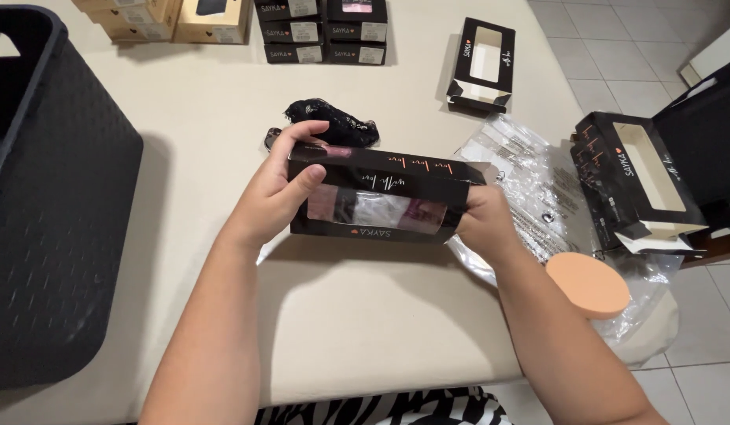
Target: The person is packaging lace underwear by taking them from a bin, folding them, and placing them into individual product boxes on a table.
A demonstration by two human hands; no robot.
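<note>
Box [381,197]: black, long, clear window in its side, pink and dark contents inside; held above the middle of the table [223,102], lying lengthwise left to right.

Left hand [282,189]: clamped on the box's left end, fingers curled over the top edge, thumb pressed on the window face; forearm rising from the near edge.

Right hand [485,224]: closed round the box's right end, at the open flap; forearm angled in from near right.

Lace bundle [333,122]: black, just beyond the box.

Plastic bags [530,181]: clear, right of the hands.

Orange disc [588,283]: near right, on the plastic.

Open boxes [641,177]: black, empty, far right.

Bin [58,197]: dark, left.
</note>
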